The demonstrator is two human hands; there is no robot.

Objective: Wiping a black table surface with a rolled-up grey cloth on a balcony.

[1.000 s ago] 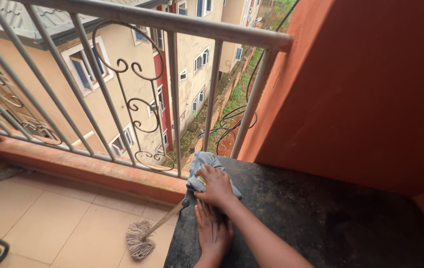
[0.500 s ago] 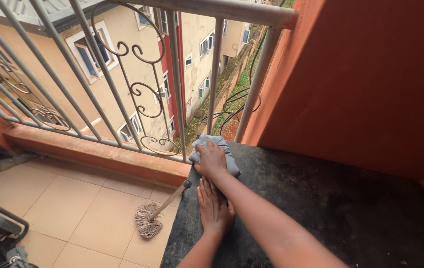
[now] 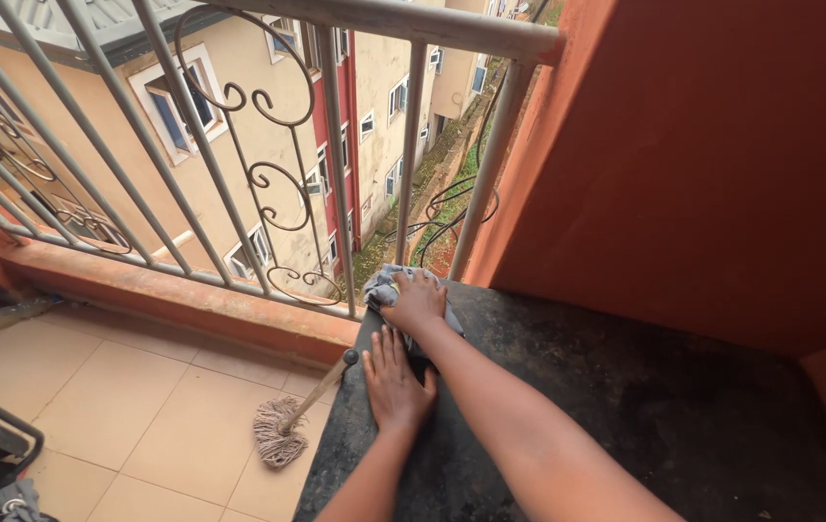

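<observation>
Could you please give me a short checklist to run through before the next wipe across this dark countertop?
1. Grey cloth under the right hand, which presses on it near the slab's far left corner: ok.
2. Left hand flat on the dark countertop, bracing, fingers spread: ok.
3. Cloth stays on the slab: not ok, its edge overhangs the corner beside the metal railing.
4. Mop out of the way: ok, its head rests on the tiled floor, handle leaning at the counter's edge.
5. Surface already clean: cannot tell, the slab is dark and mottled.
</observation>
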